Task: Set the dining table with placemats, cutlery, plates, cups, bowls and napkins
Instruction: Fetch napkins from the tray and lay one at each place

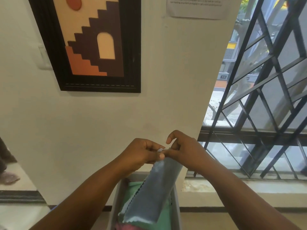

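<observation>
Both hands meet above the grey bin, pinching the top edge of a grey-blue napkin; the left hand has fingers curled and thumb pressed on the cloth's corner; the right hand grips the same edge beside it, forefinger arched up free of the cloth; the napkin hangs down from them into the bin, over a green cloth and a pink one lying inside; above the bin hangs a framed picture, a barred window to its right.
</observation>
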